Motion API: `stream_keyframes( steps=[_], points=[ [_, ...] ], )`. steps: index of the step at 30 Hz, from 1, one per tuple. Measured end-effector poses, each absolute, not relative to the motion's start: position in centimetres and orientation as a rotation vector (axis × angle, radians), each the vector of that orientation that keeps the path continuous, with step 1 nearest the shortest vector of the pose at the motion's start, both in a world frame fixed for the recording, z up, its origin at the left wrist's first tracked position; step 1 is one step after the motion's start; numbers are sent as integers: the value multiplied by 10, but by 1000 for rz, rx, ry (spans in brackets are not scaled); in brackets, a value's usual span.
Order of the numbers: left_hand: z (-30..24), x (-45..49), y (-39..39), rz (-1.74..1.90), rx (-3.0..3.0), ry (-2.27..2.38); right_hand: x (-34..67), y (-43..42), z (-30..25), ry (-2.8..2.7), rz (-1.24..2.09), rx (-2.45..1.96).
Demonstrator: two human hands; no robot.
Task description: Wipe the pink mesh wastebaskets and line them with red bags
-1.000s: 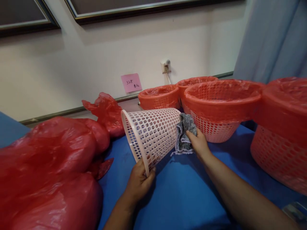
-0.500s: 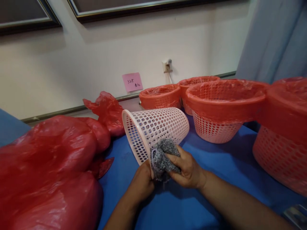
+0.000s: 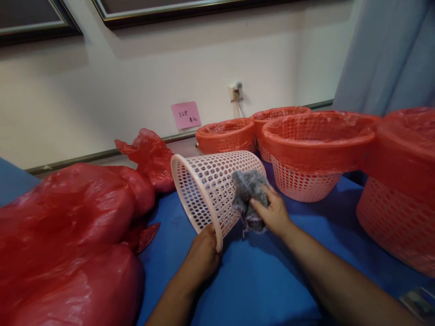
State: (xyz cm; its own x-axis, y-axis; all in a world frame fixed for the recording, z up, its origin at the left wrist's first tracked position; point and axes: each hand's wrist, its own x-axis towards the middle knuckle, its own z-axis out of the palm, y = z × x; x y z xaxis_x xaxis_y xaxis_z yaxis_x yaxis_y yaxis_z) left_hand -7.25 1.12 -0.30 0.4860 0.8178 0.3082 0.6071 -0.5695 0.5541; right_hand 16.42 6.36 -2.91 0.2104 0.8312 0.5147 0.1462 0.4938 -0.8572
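A pale pink plastic basket [image 3: 217, 174] with round holes lies on its side on the blue table cover [image 3: 234, 290], its mouth facing left. My left hand [image 3: 204, 251] is closed on the lower part of the rim, with some fingers hidden inside the mouth. A grey fuzzy cleaning cloth [image 3: 249, 194] is bunched in my right hand [image 3: 273, 213]. The cloth lies against the basket's outer side, toward its base, and is slightly blurred.
Red filled plastic bags [image 3: 71, 235] take up the left side. Several upright baskets lined with red bags, such as one lined basket [image 3: 306, 181], stand behind and to the right. A pink note [image 3: 186, 115] and a wall socket [image 3: 235, 93] are on the back wall.
My right hand has moved the cloth up and right, from the rim to the basket's side near its base. My left hand has stayed on the rim.
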Motion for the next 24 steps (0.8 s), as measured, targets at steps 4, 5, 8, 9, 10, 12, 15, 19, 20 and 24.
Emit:
stream_keyframes(
  steps=[4,5,8,9,10,12,15,19,20,24],
  points=[
    [-10,-74,12,737,2377,1292,149,31,-20,-1752,542,-562],
    [-11,-75,12,790,2342,1313,148,27,-18,-1811,547,-517],
    [-11,-81,9,1095,2239,1283,148,26,-17,-1897,559,-497],
    [-11,-84,8,1225,2211,1275,148,27,-18,-1920,568,-502],
    [-11,-87,7,1342,2186,1276,147,28,-20,-1943,581,-507],
    [-11,-92,7,1497,2134,1311,144,30,-24,-1970,598,-533],
    [-9,-96,7,1548,2086,1370,143,39,-31,-1796,548,-707],
    [-3,-94,5,1523,2177,1360,161,70,-37,-1184,550,-1101],
    [-1,-93,4,1498,2219,1335,167,79,-37,-1059,610,-1149],
    [6,-88,-1,1387,2352,1244,185,99,-37,-823,843,-1157]
  ],
)
